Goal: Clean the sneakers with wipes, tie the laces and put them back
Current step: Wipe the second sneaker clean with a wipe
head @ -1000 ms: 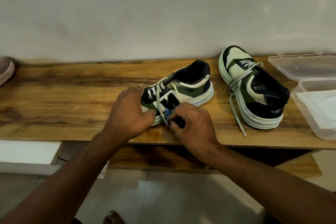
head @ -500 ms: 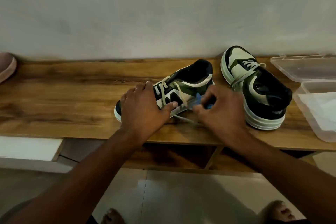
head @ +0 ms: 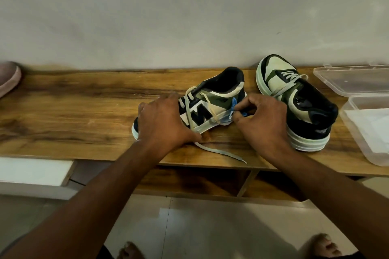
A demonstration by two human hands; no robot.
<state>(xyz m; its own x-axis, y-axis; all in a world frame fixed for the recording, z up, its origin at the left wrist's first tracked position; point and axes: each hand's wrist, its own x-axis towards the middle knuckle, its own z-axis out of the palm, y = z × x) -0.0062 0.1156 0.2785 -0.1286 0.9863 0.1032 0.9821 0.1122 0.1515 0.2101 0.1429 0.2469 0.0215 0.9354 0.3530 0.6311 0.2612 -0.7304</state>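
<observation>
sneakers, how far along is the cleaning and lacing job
Done: nothing looks finished. In hand: left hand steadies the near sneaker while right hand rubs a blue wipe at its heel side. Left: its lace trails loose, the far sneaker also looks untied, and both remain on the wooden shelf.

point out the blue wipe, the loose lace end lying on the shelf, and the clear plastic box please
blue wipe (head: pixel 234 105), head view, on the blue fold above the right fingertips.
loose lace end (head: pixel 221 152), head view, mid-length of the lace.
clear plastic box (head: pixel 357 143), head view, on its near left wall.
</observation>
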